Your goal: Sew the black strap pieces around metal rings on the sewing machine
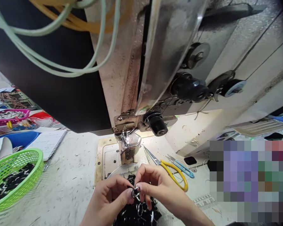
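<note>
Both my hands meet at the bottom centre, just in front of the sewing machine's presser foot (126, 145). My left hand (108, 196) and my right hand (155, 185) pinch a small metal ring (136, 192) with a black strap between thumbs and forefingers. Under them lies a heap of black straps with metal rings (136, 215), partly in a clear round dish (122, 171). The needle area is partly hidden by a clear guard.
The industrial sewing machine head (179, 62) fills the upper view, with pale cables (49, 66) looping above. Yellow-handled snips (174, 174) and blue snips (182, 168) lie right of the plate. A green basket (35, 157) of black pieces sits left, beside a spiral notebook (49, 142).
</note>
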`<state>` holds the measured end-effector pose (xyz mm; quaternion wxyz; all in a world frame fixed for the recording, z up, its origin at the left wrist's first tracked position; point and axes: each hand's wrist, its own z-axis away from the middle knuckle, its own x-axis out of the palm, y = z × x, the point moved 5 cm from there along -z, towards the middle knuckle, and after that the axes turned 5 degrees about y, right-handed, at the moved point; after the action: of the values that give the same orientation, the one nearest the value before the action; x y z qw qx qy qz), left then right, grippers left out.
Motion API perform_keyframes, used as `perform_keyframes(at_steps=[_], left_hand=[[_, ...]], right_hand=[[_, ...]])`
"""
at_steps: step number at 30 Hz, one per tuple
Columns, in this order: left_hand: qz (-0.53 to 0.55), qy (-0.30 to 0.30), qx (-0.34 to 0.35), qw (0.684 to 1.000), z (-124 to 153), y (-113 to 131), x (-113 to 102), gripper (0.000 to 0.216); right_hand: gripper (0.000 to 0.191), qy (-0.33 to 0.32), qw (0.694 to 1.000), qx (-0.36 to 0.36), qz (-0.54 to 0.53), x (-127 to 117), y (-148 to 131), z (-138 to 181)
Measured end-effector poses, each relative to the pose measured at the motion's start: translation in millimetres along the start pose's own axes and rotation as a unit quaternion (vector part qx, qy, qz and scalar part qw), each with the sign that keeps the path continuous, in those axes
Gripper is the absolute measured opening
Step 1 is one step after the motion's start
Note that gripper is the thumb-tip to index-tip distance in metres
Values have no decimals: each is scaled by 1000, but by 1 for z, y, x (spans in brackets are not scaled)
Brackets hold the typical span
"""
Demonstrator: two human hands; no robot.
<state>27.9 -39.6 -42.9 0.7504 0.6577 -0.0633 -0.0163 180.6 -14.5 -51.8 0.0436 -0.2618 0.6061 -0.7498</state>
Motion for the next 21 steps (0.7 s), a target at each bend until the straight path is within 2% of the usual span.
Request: perform_keyframes(at_steps=[3, 5, 8, 15, 18, 21], left_hand=[[-25, 106, 90, 990, 1, 7, -5, 13], [-46, 108, 126, 985, 3, 9, -2, 10], [-31, 75, 103, 991, 5, 6, 4, 8], [4, 97, 29, 995, 5, 0, 7, 14], [0, 118, 20, 993, 5, 1, 6, 16], [5, 127, 15, 992, 6, 2, 5, 21]], right_hand=[[32, 30, 999, -13, 16, 0, -1, 1], [32, 53, 998, -24, 37, 1, -3, 3], [28, 95, 991, -34, 88, 1, -5, 7], [16, 158, 950, -106, 249, 11, -11, 15], [15, 160, 944, -119, 262, 13, -12, 16], [16, 162, 952, -105, 239, 11, -11, 16]])
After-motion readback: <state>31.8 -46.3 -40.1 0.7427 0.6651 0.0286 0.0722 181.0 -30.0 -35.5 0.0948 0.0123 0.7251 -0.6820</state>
